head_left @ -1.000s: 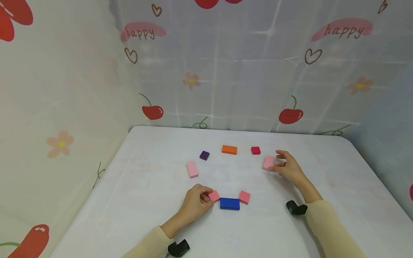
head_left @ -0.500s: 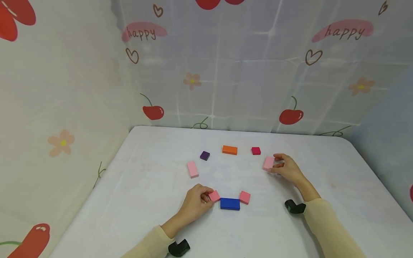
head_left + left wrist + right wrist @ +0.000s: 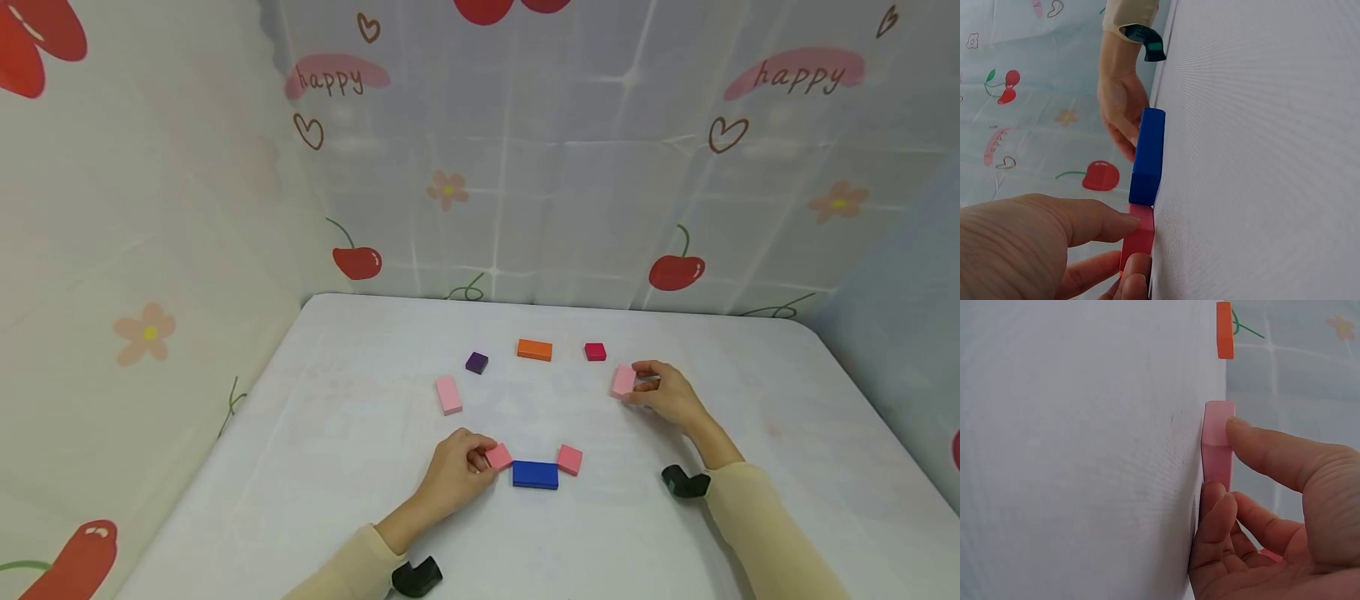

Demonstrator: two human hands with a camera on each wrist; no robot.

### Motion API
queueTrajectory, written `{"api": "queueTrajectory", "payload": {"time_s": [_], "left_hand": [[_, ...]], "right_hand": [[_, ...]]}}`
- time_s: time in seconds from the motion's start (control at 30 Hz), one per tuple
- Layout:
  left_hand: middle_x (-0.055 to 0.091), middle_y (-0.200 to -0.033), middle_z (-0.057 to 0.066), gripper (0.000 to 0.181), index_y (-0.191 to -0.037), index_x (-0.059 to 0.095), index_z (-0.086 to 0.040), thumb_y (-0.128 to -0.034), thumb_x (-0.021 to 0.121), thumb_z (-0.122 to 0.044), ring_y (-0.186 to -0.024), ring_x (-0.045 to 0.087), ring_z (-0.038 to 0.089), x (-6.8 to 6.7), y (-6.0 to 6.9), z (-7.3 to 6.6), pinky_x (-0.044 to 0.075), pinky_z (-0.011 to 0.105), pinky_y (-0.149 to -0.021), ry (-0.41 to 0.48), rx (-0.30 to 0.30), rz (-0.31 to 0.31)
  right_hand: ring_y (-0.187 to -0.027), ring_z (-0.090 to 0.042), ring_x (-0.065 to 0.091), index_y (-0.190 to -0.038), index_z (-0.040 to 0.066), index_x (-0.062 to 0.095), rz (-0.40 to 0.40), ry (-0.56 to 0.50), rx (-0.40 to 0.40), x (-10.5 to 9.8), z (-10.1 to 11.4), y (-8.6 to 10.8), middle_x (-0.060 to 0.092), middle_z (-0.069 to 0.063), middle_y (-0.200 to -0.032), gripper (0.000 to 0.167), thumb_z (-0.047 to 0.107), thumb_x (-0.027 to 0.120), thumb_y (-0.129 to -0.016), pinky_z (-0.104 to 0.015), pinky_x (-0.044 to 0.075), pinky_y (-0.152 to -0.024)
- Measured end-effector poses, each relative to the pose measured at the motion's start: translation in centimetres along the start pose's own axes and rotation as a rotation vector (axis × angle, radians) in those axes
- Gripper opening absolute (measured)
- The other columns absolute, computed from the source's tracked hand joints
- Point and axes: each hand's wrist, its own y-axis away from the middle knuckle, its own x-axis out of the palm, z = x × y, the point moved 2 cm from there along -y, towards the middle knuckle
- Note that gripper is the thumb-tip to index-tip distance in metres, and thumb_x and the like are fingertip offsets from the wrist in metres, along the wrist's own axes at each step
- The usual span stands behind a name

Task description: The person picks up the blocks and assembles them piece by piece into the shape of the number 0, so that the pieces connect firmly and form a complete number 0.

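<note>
My left hand (image 3: 453, 471) pinches a small pink block (image 3: 498, 457) lying on the white table. That block meets the left end of a blue rectangular block (image 3: 536, 474), as the left wrist view also shows. Another small pink block (image 3: 570, 459) touches the blue one's right corner. Farther right, my right hand (image 3: 670, 396) holds a light pink rectangular block (image 3: 622, 381) by its edges, thumb on the near end. In the right wrist view, the curled fingers cover the far end of this light pink block (image 3: 1218, 431).
A second light pink block (image 3: 448, 395) lies at left on the table (image 3: 337, 400). Toward the back are a dark purple block (image 3: 476, 362), an orange block (image 3: 535, 350) and a red block (image 3: 596, 352). Printed curtains stand behind and beside the table.
My right hand has shifted slightly left and down, its fingers drawing in around the light pink block. The left hand and the blocks look still.
</note>
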Motion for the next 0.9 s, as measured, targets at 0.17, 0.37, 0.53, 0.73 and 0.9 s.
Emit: {"api": "queueTrajectory", "payload": {"time_s": [0.17, 0.37, 0.53, 0.73, 0.9], "left_hand": [[0.057, -0.083, 0.003, 0.027, -0.102, 0.070, 0.001, -0.0758, 0.073, 0.002, -0.070, 0.055, 0.008, 0.0, 0.0, -0.1, 0.048, 0.017, -0.065, 0.011, 0.010, -0.004], [0.057, -0.083, 0.003, 0.026, -0.102, 0.071, 0.000, -0.0767, 0.072, 0.000, -0.070, 0.054, 0.007, 0.0, 0.0, -0.1, 0.048, 0.017, -0.065, -0.002, 0.003, -0.005], [0.058, -0.083, 0.003, 0.026, -0.103, 0.071, 0.001, -0.0766, 0.072, 0.001, -0.070, 0.055, 0.006, 0.0, 0.0, 0.0, 0.049, 0.017, -0.065, -0.002, 0.000, -0.004], [0.057, -0.083, 0.003, 0.026, -0.103, 0.070, 0.001, -0.0771, 0.072, 0.000, -0.071, 0.054, 0.006, -0.1, 0.0, 0.0, 0.048, 0.017, -0.065, -0.004, -0.007, 0.001], [0.058, -0.083, 0.003, 0.026, -0.103, 0.070, 0.001, -0.0769, 0.072, 0.000, -0.071, 0.054, 0.007, -0.1, 0.0, -0.1, 0.048, 0.017, -0.065, -0.001, -0.003, 0.002]], "right_hand": [[-0.100, -0.028, 0.055, -0.140, -0.002, 0.043, -0.007, 0.025, -0.010, 0.4, 0.2, 0.2, 0.055, -0.023, -0.120, 0.063, 0.017, 0.071, -0.087, -0.026, 0.052, -0.076], [-0.100, -0.027, 0.055, -0.139, -0.001, 0.044, 0.010, 0.033, -0.023, 1.0, 0.7, 0.6, 0.056, -0.022, -0.119, 0.064, 0.019, 0.074, -0.086, -0.025, 0.052, -0.075], [-0.097, -0.027, 0.057, -0.136, -0.002, 0.047, 0.020, 0.038, -0.057, 1.6, 1.5, 1.1, 0.059, -0.022, -0.113, 0.062, 0.016, 0.075, -0.085, -0.026, 0.053, -0.075], [-0.094, -0.024, 0.057, -0.135, 0.001, 0.049, 0.041, 0.043, -0.049, 2.6, 2.0, 1.3, 0.060, -0.017, -0.109, 0.062, 0.017, 0.077, -0.083, -0.026, 0.053, -0.074], [-0.091, -0.023, 0.058, -0.134, 0.001, 0.050, 0.059, 0.044, -0.074, 3.3, 2.5, 1.5, 0.060, -0.016, -0.108, 0.063, 0.018, 0.079, -0.081, -0.025, 0.054, -0.073]]}}
